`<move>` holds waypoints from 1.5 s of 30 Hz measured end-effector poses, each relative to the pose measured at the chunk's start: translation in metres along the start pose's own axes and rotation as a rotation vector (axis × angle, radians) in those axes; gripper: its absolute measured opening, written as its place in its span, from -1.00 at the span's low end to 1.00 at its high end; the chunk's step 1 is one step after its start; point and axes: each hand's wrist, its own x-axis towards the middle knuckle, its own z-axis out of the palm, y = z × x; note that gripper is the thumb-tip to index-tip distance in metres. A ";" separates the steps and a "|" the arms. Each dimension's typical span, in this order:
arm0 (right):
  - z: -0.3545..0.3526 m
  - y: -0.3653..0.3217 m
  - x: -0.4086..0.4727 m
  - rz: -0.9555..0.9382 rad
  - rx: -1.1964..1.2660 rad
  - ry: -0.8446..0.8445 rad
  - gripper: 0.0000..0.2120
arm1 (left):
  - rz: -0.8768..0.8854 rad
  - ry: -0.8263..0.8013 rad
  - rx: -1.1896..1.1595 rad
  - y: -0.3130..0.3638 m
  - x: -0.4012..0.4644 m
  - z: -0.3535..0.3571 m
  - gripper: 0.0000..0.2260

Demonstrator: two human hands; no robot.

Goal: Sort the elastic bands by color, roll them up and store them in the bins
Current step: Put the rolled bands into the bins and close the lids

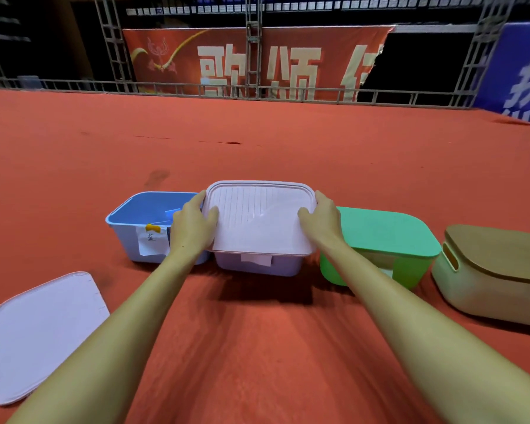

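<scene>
Over the middle bin [257,264], left hand [193,228] and right hand [322,220] grip the pale lid [259,218] by its sides. Four bins stand in a row on the red worktop [257,332]; a second lid [43,332] lies apart.

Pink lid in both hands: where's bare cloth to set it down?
Free: red cloth between the forearms, in front of the pink bin; also the wide stretch behind the bins. Near left holds a loose lid. Crowded: the row of blue bin, pink bin, green bin and beige bin.

Both hands [259,223] gripping pale lid [259,218], perhaps lifted, over bin [257,266]
</scene>
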 end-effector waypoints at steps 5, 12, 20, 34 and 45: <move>0.000 0.002 0.003 0.050 -0.002 -0.029 -0.79 | -0.023 -0.018 -0.058 -0.002 0.005 0.010 -0.56; -0.009 0.008 0.002 0.082 -0.027 -0.043 -0.71 | -0.057 -0.002 -0.126 0.000 -0.001 0.024 -0.61; -0.021 0.014 -0.003 0.077 -0.163 -0.045 -0.39 | -0.028 -0.058 -0.107 0.004 0.001 0.030 -0.57; -0.015 0.024 0.020 -0.079 -0.582 -0.174 -0.47 | -0.071 -0.191 0.209 0.013 0.037 0.048 -0.65; -0.009 0.025 0.027 -0.171 -0.753 -0.281 -0.55 | -0.003 -0.142 0.228 0.003 0.035 0.056 -0.66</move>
